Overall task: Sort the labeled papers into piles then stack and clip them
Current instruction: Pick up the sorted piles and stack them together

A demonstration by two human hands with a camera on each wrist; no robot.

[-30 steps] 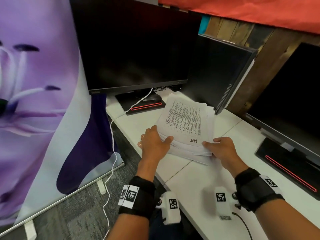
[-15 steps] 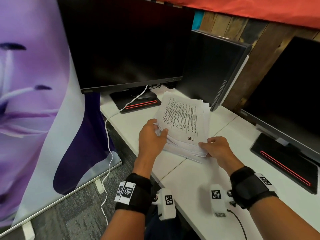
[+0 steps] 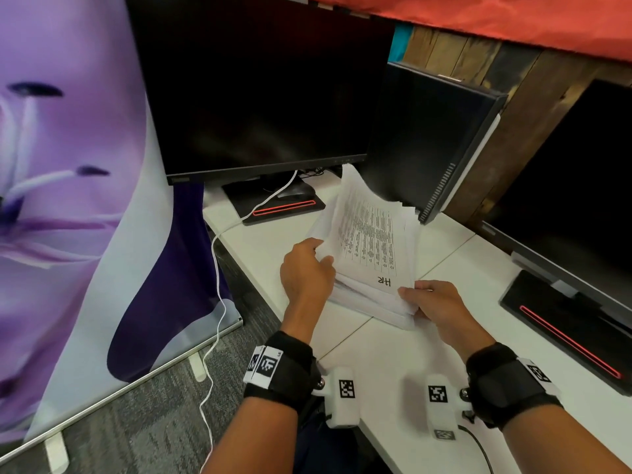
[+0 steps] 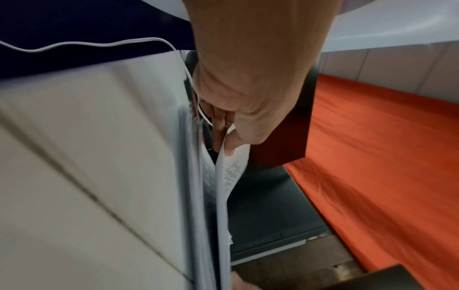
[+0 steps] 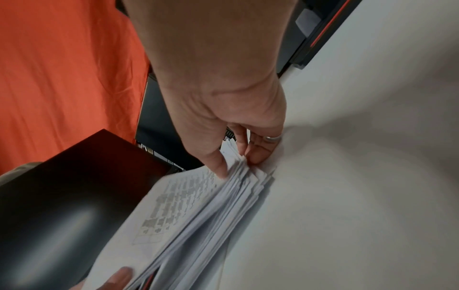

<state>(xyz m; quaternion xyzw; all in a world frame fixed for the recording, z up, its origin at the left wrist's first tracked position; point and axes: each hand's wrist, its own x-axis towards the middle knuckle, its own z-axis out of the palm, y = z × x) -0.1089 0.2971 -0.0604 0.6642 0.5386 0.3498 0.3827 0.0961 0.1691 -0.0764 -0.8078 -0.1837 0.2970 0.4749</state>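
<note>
A thick stack of printed white papers [image 3: 371,254] lies on the white desk [image 3: 393,354], its top sheet marked "HR" near me. My left hand [image 3: 307,268] pinches the left edge of the top sheets [image 4: 229,170] between thumb and fingers and lifts them off the pile. My right hand [image 3: 431,299] grips the near right corner of the stack [image 5: 238,176], thumb on top, fingers under the sheets. The pile's far end curls upward. No clip is in view.
A dark monitor [image 3: 260,83] stands behind the papers, with its red-striped base [image 3: 284,208] and a white cable [image 3: 219,268]. A black computer tower [image 3: 434,145] is at the back right. A second monitor [image 3: 581,186] fills the right side. A purple flower banner [image 3: 75,186] stands left.
My left hand has shifted from lying on the stack's left edge to pinching and raising the top sheets. The pile's far end has lifted. My right hand keeps its hold on the near corner.
</note>
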